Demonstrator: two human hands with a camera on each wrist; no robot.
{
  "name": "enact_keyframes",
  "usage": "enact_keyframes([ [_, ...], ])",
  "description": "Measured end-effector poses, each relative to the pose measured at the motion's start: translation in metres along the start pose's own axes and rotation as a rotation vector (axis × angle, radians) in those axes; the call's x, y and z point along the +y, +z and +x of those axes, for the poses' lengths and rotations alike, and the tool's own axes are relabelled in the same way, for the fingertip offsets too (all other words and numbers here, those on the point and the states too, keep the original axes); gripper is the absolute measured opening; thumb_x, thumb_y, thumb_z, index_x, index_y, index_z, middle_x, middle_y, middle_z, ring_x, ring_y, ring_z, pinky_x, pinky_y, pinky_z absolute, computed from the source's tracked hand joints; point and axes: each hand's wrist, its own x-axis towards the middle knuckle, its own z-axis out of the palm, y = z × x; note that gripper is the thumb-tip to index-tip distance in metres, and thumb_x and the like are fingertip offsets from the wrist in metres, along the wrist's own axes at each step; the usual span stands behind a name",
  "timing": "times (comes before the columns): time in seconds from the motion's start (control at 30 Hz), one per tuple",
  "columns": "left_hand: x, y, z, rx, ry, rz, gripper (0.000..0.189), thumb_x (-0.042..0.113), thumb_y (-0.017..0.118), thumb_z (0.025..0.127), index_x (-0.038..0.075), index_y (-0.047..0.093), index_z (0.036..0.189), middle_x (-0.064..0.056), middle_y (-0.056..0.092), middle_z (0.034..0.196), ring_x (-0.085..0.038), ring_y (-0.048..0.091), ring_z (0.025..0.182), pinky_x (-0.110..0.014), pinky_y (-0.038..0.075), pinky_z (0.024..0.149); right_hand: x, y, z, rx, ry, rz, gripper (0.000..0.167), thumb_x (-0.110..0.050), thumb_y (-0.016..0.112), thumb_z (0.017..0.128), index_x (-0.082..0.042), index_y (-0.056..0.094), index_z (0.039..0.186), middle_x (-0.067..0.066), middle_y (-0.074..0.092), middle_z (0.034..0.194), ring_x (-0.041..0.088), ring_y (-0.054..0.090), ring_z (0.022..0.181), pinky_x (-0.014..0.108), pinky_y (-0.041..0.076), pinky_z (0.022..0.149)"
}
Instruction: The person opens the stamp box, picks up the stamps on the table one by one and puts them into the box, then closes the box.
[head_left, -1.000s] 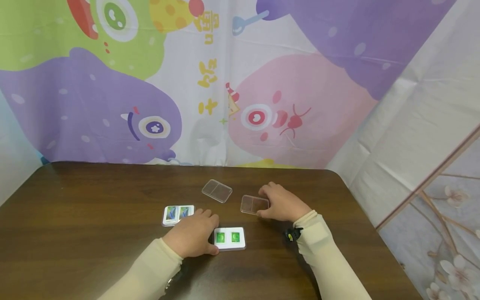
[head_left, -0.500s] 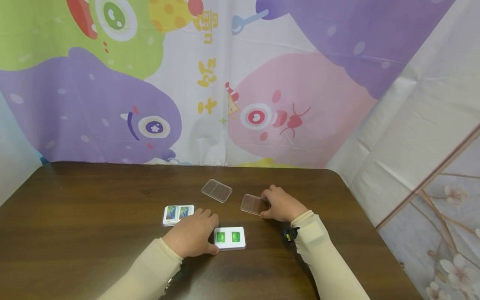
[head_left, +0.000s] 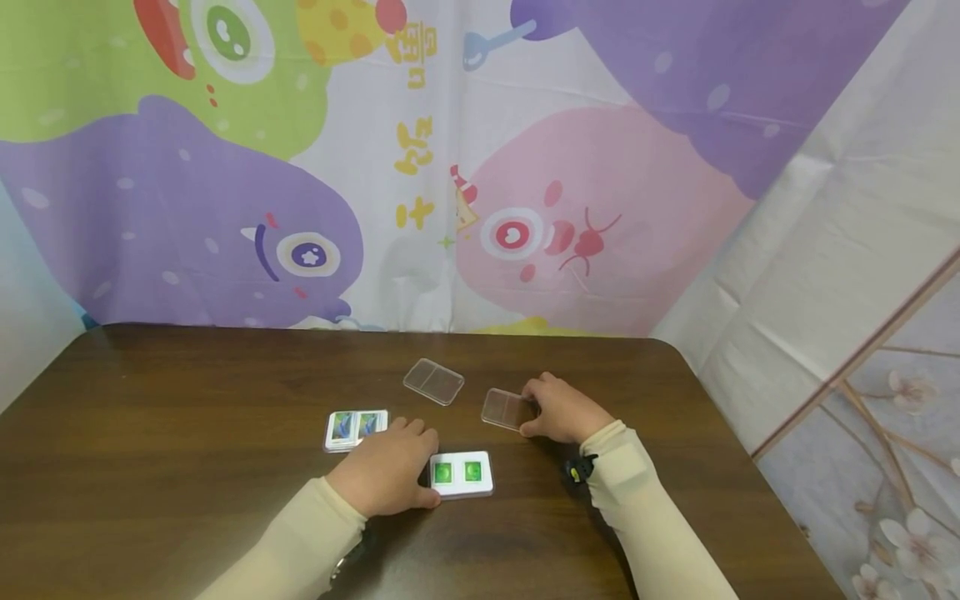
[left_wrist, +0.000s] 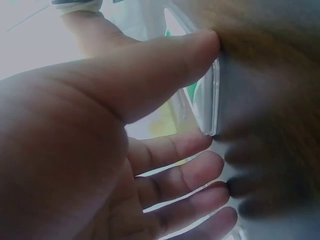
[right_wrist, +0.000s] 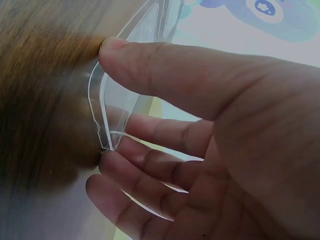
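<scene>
In the head view my left hand (head_left: 386, 473) holds the left end of a flat clear case with a white card and two green pictures (head_left: 458, 485), thumb at the near edge. The left wrist view has this case's edge (left_wrist: 211, 102) between thumb and index finger, low over the wood. My right hand (head_left: 568, 408) grips the right end of a transparent plastic case piece (head_left: 501, 408), farther back. Its rim (right_wrist: 104, 107) lies between thumb and fingers in the right wrist view. Part of each held piece is hidden by the hand.
A second transparent case piece (head_left: 435, 382) lies toward the back. Left of it, a case with two blue pictures (head_left: 356, 427) sits partly behind my left hand. The brown table (head_left: 187, 400) ends at a cartoon-printed cloth (head_left: 420, 283).
My right hand has slid slightly right and forward relative to its first position, showing less of the clear piece. The green-picture case shifts a little right and back under my left hand.
</scene>
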Motion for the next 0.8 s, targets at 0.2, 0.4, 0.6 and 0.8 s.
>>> enact_keyframes([
  [0.2, 0.002, 0.005, 0.002, 0.088, 0.012, 0.011, 0.051, 0.039, 0.091, 0.076, 0.003, 0.067, 0.103, -0.006, 0.063, 0.092, -0.023, 0.059, 0.083, -0.044, 0.054, 0.074, -0.001, 0.000, -0.001, 0.004, -0.009, 0.007, 0.048, -0.020, 0.085, 0.086, 0.002, 0.066, 0.123, 0.013, 0.060, 0.113, 0.023, 0.058, 0.096, 0.045, 0.052, 0.091],
  [0.4, 0.004, 0.011, 0.004, 0.129, -0.027, -0.024, 0.044, 0.036, 0.090, 0.079, 0.007, 0.063, 0.097, -0.002, 0.062, 0.078, -0.016, 0.055, 0.065, -0.042, 0.051, 0.061, -0.002, -0.002, 0.000, -0.003, 0.002, 0.010, 0.049, -0.020, 0.085, 0.085, 0.002, 0.065, 0.124, 0.014, 0.060, 0.114, 0.024, 0.058, 0.097, 0.045, 0.052, 0.092],
  [0.6, 0.006, 0.013, 0.003, 0.117, -0.045, -0.082, 0.043, 0.032, 0.088, 0.081, 0.006, 0.061, 0.102, -0.004, 0.063, 0.080, -0.019, 0.058, 0.066, -0.044, 0.052, 0.063, -0.003, -0.002, 0.000, -0.008, 0.021, 0.021, 0.049, -0.022, 0.086, 0.085, 0.000, 0.066, 0.123, 0.011, 0.060, 0.112, 0.022, 0.056, 0.094, 0.044, 0.052, 0.090],
  [0.8, 0.006, 0.013, 0.001, 0.088, -0.052, -0.102, 0.044, 0.031, 0.086, 0.084, 0.005, 0.058, 0.106, -0.006, 0.064, 0.081, -0.021, 0.061, 0.068, -0.045, 0.053, 0.065, -0.002, -0.001, -0.001, -0.008, 0.020, 0.023, 0.049, -0.022, 0.086, 0.085, 0.001, 0.065, 0.124, 0.012, 0.060, 0.112, 0.022, 0.057, 0.094, 0.044, 0.052, 0.090],
])
